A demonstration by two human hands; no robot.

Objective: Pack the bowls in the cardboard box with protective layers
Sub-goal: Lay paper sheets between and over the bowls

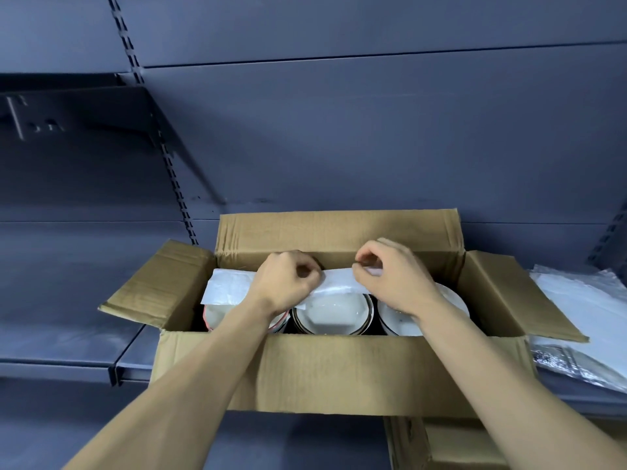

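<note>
Both hands pinch one white foam sheet: my left hand [288, 286] and right hand [390, 276] grip its far edge so it spreads flat over the bowls [334, 313] stacked inside the cardboard box [339, 368], cushioning their rims.

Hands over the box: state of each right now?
Left hand: closed, pinching the white foam sheet.
Right hand: closed, fingertips pinching the same sheet's far edge.

Cardboard box [339, 371] stands on shelf [68, 334]. Bowls [334, 315] sit side by side inside, foam sheet [230, 288] over their rear. Sheet stack [590, 320] lies right of box.
</note>
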